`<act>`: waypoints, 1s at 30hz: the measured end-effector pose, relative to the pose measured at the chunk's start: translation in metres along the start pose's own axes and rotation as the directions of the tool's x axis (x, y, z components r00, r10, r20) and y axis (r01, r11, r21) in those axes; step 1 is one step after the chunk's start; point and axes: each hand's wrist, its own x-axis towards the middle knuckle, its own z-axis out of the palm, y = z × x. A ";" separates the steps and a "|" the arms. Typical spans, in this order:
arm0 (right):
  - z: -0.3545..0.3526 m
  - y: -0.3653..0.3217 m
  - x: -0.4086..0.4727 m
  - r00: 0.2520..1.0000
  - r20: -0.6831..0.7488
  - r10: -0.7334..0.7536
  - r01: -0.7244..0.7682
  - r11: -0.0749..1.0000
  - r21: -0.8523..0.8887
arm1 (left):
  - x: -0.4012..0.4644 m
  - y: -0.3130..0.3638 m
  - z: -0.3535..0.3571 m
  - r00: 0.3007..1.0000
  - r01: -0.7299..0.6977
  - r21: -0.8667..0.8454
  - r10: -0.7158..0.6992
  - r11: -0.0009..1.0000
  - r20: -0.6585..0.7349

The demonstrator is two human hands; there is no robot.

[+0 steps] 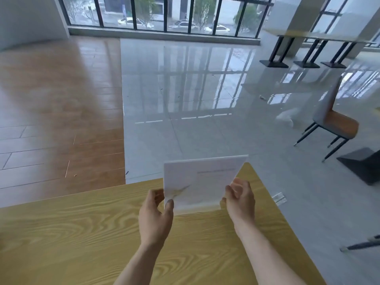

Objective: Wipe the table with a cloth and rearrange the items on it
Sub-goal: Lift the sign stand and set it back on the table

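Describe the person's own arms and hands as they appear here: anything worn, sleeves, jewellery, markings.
Both forearms are bare right down to the bottom edge of the picture; no sleeve shows. The left hand and the right hand wear no gloves. No watch, bracelet or ring can be seen on either wrist or on the visible fingers. No tattoos, bandages or other markings show, though the picture is somewhat blurred.
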 end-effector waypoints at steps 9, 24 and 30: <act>-0.018 0.010 0.102 0.999 0.030 0.031 -0.032 0.998 0.052 | 0.049 0.018 0.086 0.994 0.034 0.013 -0.035 0.999 0.099; -0.015 0.024 0.136 0.999 -0.007 0.046 -0.045 0.990 0.131 | 0.058 0.017 0.108 0.996 -0.012 0.046 0.007 0.999 0.093; -0.016 0.022 0.136 0.999 0.020 0.038 -0.041 0.987 0.158 | 0.055 0.017 0.106 0.994 -0.016 0.061 0.010 0.998 0.105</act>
